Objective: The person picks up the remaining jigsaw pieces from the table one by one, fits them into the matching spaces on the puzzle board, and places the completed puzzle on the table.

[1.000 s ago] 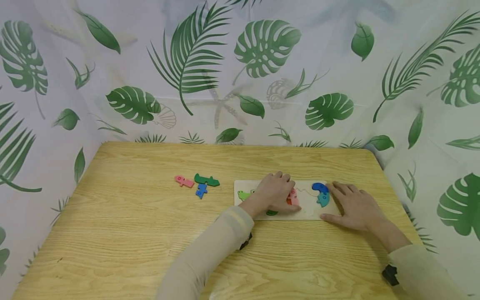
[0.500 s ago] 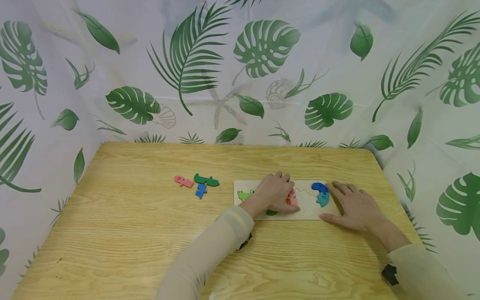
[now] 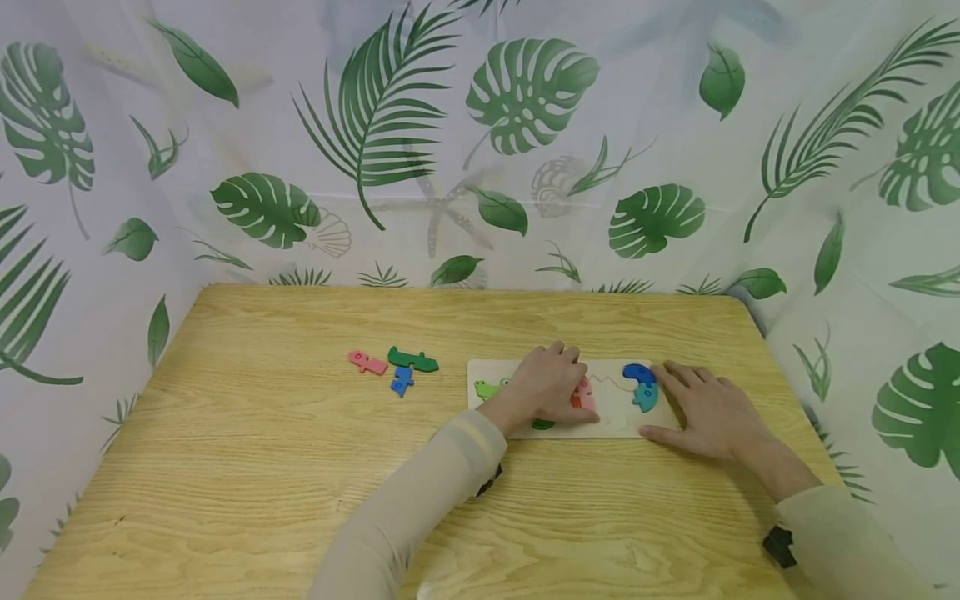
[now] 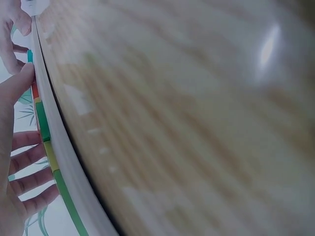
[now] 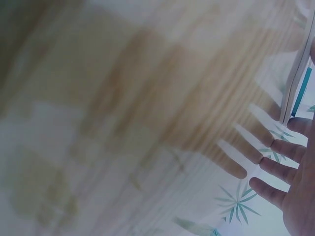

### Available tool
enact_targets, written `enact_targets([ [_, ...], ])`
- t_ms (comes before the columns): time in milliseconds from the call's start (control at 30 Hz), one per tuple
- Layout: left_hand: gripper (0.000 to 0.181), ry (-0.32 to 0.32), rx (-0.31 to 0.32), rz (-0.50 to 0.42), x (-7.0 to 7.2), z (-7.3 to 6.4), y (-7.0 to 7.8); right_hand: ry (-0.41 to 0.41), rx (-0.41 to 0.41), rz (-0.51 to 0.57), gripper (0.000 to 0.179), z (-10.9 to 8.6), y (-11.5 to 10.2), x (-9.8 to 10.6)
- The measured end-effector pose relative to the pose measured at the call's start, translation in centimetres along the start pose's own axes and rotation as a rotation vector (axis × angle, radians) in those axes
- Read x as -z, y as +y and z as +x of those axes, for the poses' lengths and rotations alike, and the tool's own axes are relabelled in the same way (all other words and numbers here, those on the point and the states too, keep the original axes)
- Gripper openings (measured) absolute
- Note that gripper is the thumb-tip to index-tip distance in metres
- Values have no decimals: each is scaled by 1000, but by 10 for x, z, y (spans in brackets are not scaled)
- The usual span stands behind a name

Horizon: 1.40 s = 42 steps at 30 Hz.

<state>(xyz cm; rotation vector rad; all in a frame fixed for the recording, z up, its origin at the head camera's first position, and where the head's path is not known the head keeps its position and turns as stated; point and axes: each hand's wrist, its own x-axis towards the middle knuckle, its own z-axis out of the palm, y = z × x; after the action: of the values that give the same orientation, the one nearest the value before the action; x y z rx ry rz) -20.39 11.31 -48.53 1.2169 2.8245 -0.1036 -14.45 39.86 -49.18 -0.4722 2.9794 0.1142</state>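
A pale wooden puzzle board (image 3: 613, 428) lies flat on the table. My left hand (image 3: 546, 385) rests over its left half, fingertips and thumb touching puzzle pieces. Beneath and around that hand show a light green crocodile-head piece (image 3: 489, 389), a dark green piece (image 3: 543, 424) and a pink piece (image 3: 588, 395); the palm hides the rest. A dark blue piece (image 3: 640, 373) and a teal piece (image 3: 645, 396) sit towards the board's right end. There my right hand (image 3: 712, 417) rests with spread fingers, its thumb and index finger touching the board's edge area. In the right wrist view its fingers (image 5: 278, 169) look straight.
Left of the board lie a loose pink piece (image 3: 367, 362), a dark green piece (image 3: 416, 361) and a blue piece (image 3: 402, 382). A leaf-patterned sheet (image 3: 420, 233) hangs behind and beside the wooden table (image 3: 247, 467).
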Motion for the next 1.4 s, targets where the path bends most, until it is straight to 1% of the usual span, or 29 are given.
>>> enact_targets([
  [167, 81, 11, -7, -16, -1, -1, -1, 0, -1, -1, 114, 1, 0, 0],
  [367, 82, 10, -5, -25, 2, -6, -3, -6, -1, -1, 114, 1, 0, 0],
  [533, 80, 28, -9, -29, 3, -10, -9, -5, -2, -2, 114, 1, 1, -1],
  [733, 85, 13, -4, 0, 5, -16, -17, 4, 3, -5, 114, 0, 2, -4],
  [933, 86, 4, 4, 1, 14, -25, -26, 10, 6, -4, 114, 0, 3, -4],
  [1067, 93, -3, 10, 1, 19, -31, -31, 8, 5, -9, 114, 1, 3, -3],
  [1400, 96, 23, 35, -22, 26, -49, -44, 2, -1, -1, 114, -1, 1, 0],
])
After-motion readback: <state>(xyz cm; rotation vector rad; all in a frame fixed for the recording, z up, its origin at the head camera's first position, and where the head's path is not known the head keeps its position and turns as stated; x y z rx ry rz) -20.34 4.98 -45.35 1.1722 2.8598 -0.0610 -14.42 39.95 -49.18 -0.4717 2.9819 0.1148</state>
